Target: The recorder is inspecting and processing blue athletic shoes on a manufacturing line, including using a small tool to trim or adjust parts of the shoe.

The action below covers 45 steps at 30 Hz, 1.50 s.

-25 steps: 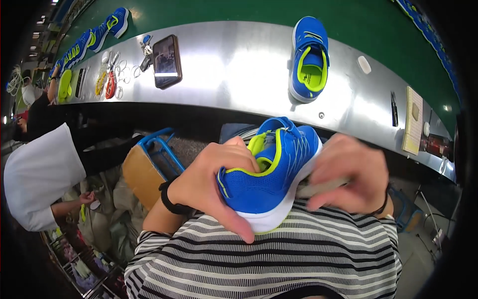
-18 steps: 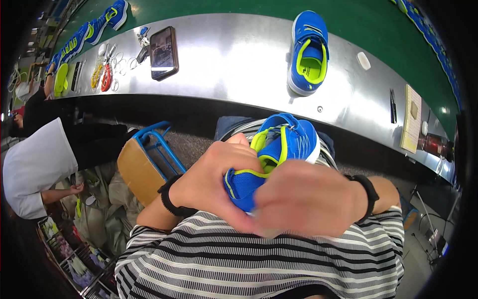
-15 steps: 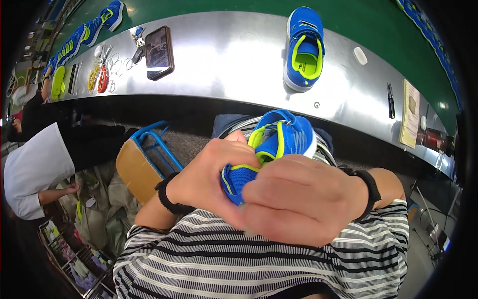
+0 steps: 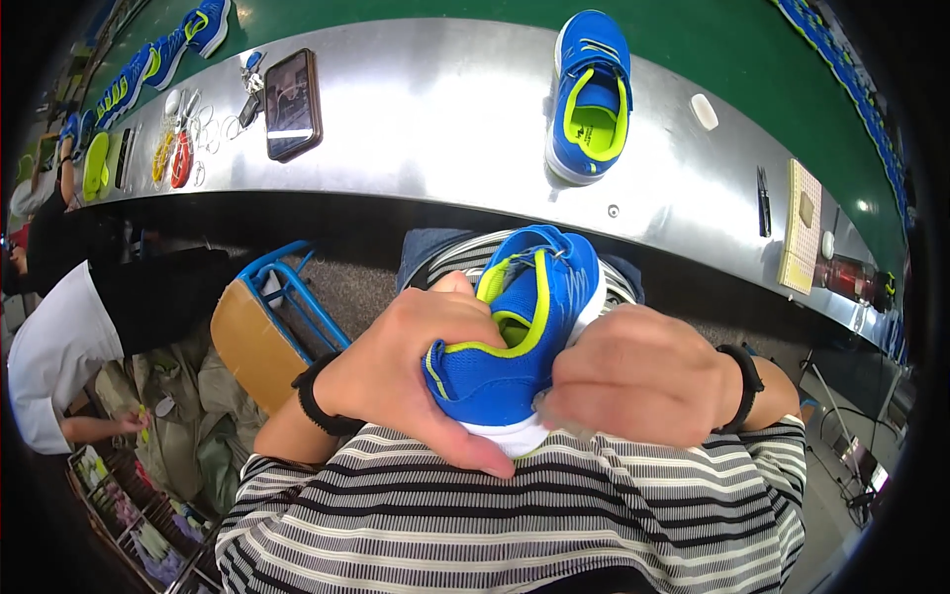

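Note:
A blue sneaker (image 4: 495,381) with lime-green lining and a white sole is held over my lap, its toe pointing away and its heel toward me. My left hand (image 4: 406,356) grips it by the heel, fingers reaching into the opening and thumb along the white sole. Beside the heel's right side, my right hand (image 4: 638,381) is closed, knuckles up. A small greyish, partly see-through bit shows at its fingertips, too little to name. On the metal bench stands a second blue sneaker (image 4: 594,94), toe pointing away.
The metal bench (image 4: 416,119) also carries a phone (image 4: 293,104), red-handled scissors (image 4: 181,158), a white oval piece (image 4: 704,112), a black pen (image 4: 763,201) and a notepad (image 4: 802,228). More sneakers (image 4: 163,59) line the green belt. A stool (image 4: 252,337) and a person in white (image 4: 59,346) are at left.
My right hand has moved right, from over the heel to beside it, uncovering the sneaker's heel and sole. The view has shifted slightly.

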Tool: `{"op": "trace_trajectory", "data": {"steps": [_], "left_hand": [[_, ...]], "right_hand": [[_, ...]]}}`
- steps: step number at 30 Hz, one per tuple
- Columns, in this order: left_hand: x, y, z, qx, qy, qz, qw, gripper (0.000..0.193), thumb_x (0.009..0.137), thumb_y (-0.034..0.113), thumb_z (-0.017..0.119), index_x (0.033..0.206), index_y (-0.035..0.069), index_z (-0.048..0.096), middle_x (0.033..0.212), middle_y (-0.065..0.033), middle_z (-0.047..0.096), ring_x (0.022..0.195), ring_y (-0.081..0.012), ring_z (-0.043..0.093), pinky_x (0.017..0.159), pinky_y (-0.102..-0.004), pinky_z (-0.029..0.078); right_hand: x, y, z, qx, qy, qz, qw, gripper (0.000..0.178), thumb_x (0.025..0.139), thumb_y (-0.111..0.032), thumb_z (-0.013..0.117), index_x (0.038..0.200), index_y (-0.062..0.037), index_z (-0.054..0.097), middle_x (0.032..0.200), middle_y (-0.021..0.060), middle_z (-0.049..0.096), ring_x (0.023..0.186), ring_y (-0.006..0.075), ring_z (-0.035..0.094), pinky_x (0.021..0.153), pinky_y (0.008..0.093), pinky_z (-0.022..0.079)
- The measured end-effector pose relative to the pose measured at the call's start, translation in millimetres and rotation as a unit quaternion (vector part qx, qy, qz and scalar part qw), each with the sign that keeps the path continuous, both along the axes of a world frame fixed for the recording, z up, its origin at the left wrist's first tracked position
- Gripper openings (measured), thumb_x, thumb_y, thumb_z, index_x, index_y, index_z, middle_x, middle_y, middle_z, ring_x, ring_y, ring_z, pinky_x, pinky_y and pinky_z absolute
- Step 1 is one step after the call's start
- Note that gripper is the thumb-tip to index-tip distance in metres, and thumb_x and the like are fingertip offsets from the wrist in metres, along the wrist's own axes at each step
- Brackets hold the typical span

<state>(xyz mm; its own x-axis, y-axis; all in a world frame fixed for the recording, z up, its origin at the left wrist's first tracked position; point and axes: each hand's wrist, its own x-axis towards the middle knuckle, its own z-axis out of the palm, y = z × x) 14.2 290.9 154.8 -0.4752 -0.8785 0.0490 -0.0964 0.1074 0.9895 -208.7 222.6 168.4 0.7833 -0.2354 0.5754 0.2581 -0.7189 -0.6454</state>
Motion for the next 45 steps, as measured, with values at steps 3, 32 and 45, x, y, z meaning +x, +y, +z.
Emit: {"op": "trace_trajectory", "data": {"steps": [3,32,45], "left_hand": [[1,-1,0,-0.006,0.016,-0.026,1.000,0.059,0.041,0.034,0.093,0.080,0.005,0.061,0.068,-0.0031,0.055,0.060,-0.0168,0.043,0.064,-0.0292,0.031],[21,-9,23,-0.061,-0.058,0.051,0.995,0.059,0.042,0.034,0.095,0.078,0.003,0.059,0.068,-0.0048,0.055,0.061,-0.0195,0.049,0.068,-0.0305,0.034],[-1,-118,-67,-0.330,-0.346,0.019,0.878,0.036,0.066,0.030,0.076,0.087,0.006,0.059,0.083,-0.0055,0.057,0.084,-0.0228,0.054,0.077,-0.0366,0.037]], "right_hand": [[26,8,18,-0.026,-0.036,0.047,0.998,0.024,0.070,-0.009,0.069,0.089,0.0040,0.064,0.084,0.0141,0.061,0.066,0.0227,0.059,0.057,0.0292,0.048],[-46,-49,-4,-0.009,0.143,-0.208,0.968,0.012,0.077,-0.007,0.067,0.087,-0.0001,0.063,0.079,0.0061,0.061,0.070,0.0192,0.060,0.062,0.0282,0.047],[-90,-124,-54,-0.149,0.244,-0.492,0.822,0.032,0.072,-0.024,0.074,0.096,-0.0083,0.060,0.098,0.0077,0.058,0.093,0.0272,0.053,0.080,0.0387,0.038]]}}
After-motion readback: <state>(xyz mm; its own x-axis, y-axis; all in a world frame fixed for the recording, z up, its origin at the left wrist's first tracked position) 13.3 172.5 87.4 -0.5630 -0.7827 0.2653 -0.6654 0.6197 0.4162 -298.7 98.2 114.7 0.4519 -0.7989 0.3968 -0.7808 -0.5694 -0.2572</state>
